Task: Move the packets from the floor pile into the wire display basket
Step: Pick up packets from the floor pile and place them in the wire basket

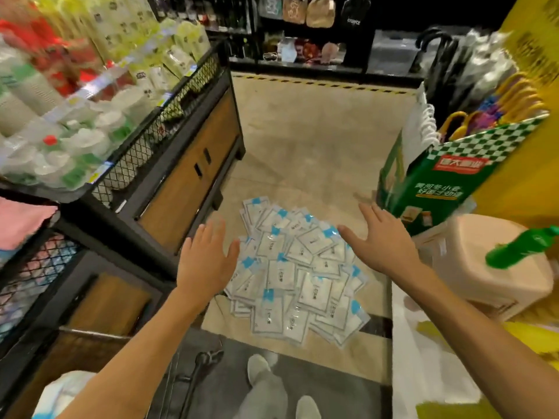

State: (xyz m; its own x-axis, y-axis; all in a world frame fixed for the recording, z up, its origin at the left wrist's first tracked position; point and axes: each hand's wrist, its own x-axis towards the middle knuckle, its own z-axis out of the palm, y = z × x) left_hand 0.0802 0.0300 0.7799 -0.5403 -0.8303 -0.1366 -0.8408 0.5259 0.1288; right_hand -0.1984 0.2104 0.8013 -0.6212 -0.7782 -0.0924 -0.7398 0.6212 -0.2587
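- The packets (298, 273), clear sleeves with blue corners, lie in a loose overlapping pile on the floor (314, 140), directly beneath and between both hands.
- The left hand (205, 258) hovers over the pile's left edge, fingers straight and spread, holding nothing.
- The right hand (384, 240) hangs above the pile's right edge, equally splayed and empty; neither hand appears to touch a packet.
- The wire display basket (33, 276) I take to be the black mesh bin just left of the left hand; light blue shows through its mesh, but I cannot tell whether those are packets.
- Judging by the full heap and bare hands, most of the transfer is left; the step in hand looks like a two-handed scoop.
- Just right of the right hand stand a green checkered box (438, 179) and a beige stool (490, 264) with a green bottle (520, 247).
- Beyond the left hand, a second mesh-fronted shelf unit (169, 140) holds plastic containers.
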